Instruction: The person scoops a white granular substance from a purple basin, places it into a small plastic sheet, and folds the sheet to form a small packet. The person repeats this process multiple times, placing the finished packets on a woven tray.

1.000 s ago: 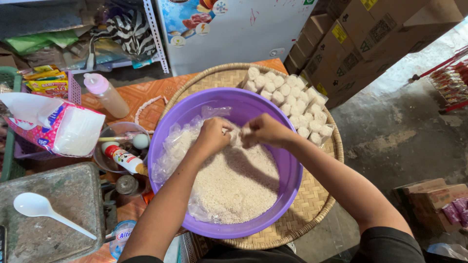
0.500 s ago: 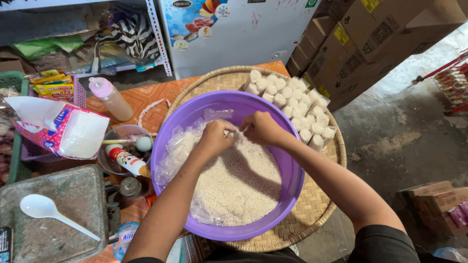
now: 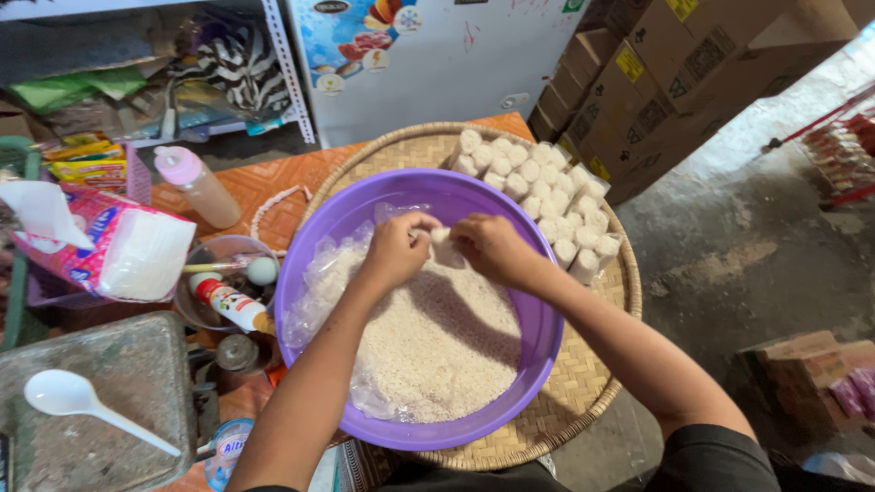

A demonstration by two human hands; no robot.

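Head view

- One purple basin (image 3: 310,273), round, stood on one woven tray (image 3: 592,383); it was lined with a clear plastic sheet (image 3: 314,287) and held a bed of white grains (image 3: 437,346).
- One left hand (image 3: 396,251), over the far part of the basin above the grains; fingers curled closed, pinching one small white lump (image 3: 441,244).
- One right hand (image 3: 492,246), just beside the left and meeting it at the same lump; fingers likewise bent closed on it. How much of the lump each hand gripped could not be told.
- White rolled pieces (image 3: 538,187), set upright in close rows on the tray's far edge, touching one another, just behind the basin; roughly two dozen, exact count not readable.
- One squeeze bottle (image 3: 196,187) with pink cap, upright, left of the basin on the orange mat (image 3: 264,182).
- One soft tissue pack (image 3: 118,251), pink and white, a sheet standing out of its top, further left.
- One small clear bowl (image 3: 219,251), just beside the basin's left rim; one small bottle with a red cap (image 3: 228,303) lay tilted across it.
- One white plastic spoon (image 3: 87,405), lying on one grey slab (image 3: 118,364) at near left.
- Cardboard boxes (image 3: 665,82), stacked at far right, well apart from the basin; at least five.
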